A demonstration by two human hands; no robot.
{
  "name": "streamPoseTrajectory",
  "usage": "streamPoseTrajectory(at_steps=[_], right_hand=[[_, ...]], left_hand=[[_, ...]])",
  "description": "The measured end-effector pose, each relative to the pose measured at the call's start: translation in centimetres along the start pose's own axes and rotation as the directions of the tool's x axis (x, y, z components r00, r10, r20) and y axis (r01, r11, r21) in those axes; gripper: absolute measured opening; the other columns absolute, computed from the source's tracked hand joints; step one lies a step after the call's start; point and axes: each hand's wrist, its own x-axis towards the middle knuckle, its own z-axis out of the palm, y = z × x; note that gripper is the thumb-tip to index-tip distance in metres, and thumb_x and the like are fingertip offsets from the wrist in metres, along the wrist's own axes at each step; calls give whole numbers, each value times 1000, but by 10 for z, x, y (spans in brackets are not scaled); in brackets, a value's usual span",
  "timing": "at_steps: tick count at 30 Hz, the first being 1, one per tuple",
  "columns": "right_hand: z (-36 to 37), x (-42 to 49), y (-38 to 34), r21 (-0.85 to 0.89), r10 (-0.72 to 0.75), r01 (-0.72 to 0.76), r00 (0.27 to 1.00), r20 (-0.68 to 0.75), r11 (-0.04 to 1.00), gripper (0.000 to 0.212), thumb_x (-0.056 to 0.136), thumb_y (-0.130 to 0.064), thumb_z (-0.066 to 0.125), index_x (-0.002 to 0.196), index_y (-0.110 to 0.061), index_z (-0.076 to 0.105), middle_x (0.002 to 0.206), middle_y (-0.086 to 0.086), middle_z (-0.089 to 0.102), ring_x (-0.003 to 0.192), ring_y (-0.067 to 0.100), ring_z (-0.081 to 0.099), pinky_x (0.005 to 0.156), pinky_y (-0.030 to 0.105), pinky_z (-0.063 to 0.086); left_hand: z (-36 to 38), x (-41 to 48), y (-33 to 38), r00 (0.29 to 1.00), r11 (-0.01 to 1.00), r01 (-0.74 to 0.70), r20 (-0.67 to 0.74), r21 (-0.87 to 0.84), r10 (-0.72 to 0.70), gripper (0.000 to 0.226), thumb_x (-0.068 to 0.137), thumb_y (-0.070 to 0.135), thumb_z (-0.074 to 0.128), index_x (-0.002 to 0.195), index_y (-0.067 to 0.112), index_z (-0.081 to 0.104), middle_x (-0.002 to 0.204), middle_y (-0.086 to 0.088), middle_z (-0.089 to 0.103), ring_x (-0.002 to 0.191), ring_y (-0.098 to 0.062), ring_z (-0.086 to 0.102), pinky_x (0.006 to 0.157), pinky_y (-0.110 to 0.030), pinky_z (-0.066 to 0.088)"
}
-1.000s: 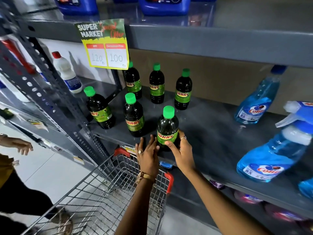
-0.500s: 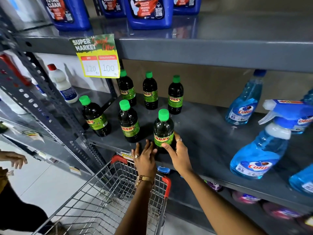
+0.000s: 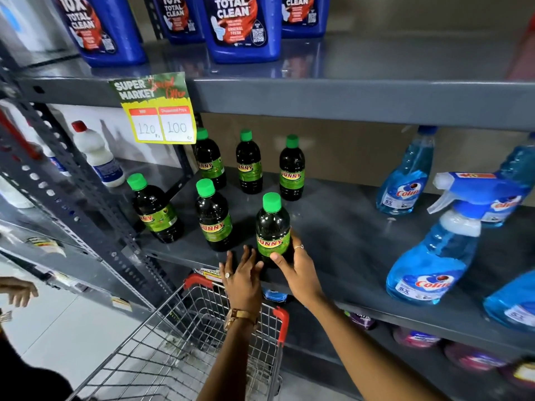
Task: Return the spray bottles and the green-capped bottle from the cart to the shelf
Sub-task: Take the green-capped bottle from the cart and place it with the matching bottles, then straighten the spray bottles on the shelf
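A dark green-capped bottle (image 3: 272, 227) stands upright near the front edge of the grey shelf (image 3: 347, 227). My right hand (image 3: 298, 270) wraps its lower part from the right, thumb on the green label. My left hand (image 3: 241, 276) lies flat with fingers spread at the bottle's left base, holding nothing. Several matching bottles (image 3: 212, 215) stand behind and to the left. Blue spray bottles stand on the shelf's right side, one large in front (image 3: 434, 256) and one further back (image 3: 405, 175). The wire cart (image 3: 179, 342) sits below my arms.
Blue detergent jugs (image 3: 240, 27) line the shelf above, with a yellow price sign (image 3: 156, 108) hanging from its edge. A perforated steel upright (image 3: 72, 192) and a white red-capped bottle (image 3: 95, 157) are at left. Another person's hand (image 3: 20, 290) shows at far left. Purple items (image 3: 417, 337) fill the lower shelf.
My view has tilted upward, showing more of the top shelf. Both hands stay at the base of the front green-capped bottle, which remains standing in place.
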Motion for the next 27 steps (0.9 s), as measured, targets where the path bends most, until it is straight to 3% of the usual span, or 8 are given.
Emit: streamPoseTrajectory(at_steps=[3, 7, 10, 13, 16, 20, 22, 27], right_hand=[[-12, -35, -5, 45, 36, -35, 999, -32, 998, 81, 85, -50, 55, 150, -21, 17, 157, -2, 28, 144, 9, 28, 118, 30, 29], [-52, -105, 3, -17, -71, 68, 957, -280, 998, 37, 89, -50, 51, 124, -37, 52, 126, -18, 58, 119, 4, 56, 99, 16, 44], [-95, -136, 13, -108, -92, 36, 821, -563, 993, 22, 85, -50, 58, 104, -40, 53, 103, -15, 57, 100, 10, 59, 88, 23, 46], [-144, -139, 25, -91, -29, -53, 694, -719, 994, 49, 78, -41, 70, 119, -29, 47, 115, -16, 46, 109, 18, 51, 97, 32, 42], [-185, -120, 34, -28, 68, -110, 769, -636, 994, 78, 72, -18, 79, 136, -10, 36, 134, -1, 46, 123, 14, 49, 107, 33, 41], [-200, -102, 41, 104, 217, -190, 878, -428, 976, 44, 73, -10, 78, 111, -14, 55, 104, 1, 69, 99, 12, 68, 85, 32, 56], [-202, -103, 45, 127, 223, -187, 890, -399, 974, 43, 74, -11, 78, 111, -10, 56, 106, 7, 70, 99, 18, 68, 79, 19, 55], [-199, -107, 51, 130, 204, -168, 912, -355, 977, 38, 75, -12, 77, 102, -28, 55, 102, -9, 69, 91, -3, 67, 74, 11, 53]], left_hand=[[-2, -23, 4, 999, 996, 2, -50, -93, -6, 62, 94, 51, 31, 143, 14, 34, 154, -6, 31, 148, -24, 3, 119, -47, 10], [15, -86, 30, 989, 981, -121, -99, -150, 107, 72, 91, 61, 19, 145, 13, 28, 156, -1, 18, 148, -20, 5, 119, -42, 16], [43, -119, 76, 945, 930, -315, 28, -189, 326, 61, 95, 51, 22, 144, 15, 28, 155, -2, 23, 146, -17, 9, 120, -39, 11], [74, -124, 124, 894, 896, -391, 143, -210, 424, 53, 97, 35, 35, 146, 16, 26, 156, 2, 19, 148, -16, 4, 120, -32, -3], [101, -119, 148, 920, 938, -335, 186, -87, 345, 51, 97, 27, 41, 145, 13, 31, 156, -4, 26, 148, -27, 10, 115, -26, -17], [114, -118, 151, 919, 926, -370, 175, 77, 353, 45, 93, 30, 36, 131, 14, 54, 141, -3, 53, 142, -29, 22, 115, -34, -10], [120, -118, 149, 922, 923, -370, 161, 107, 351, 49, 93, 33, 28, 131, 15, 54, 141, -1, 52, 141, -22, 16, 115, -32, -11], [123, -119, 150, 943, 944, -306, 176, 124, 282, 48, 96, 34, 27, 134, 18, 51, 146, 1, 47, 143, -25, 18, 115, -30, -14]])
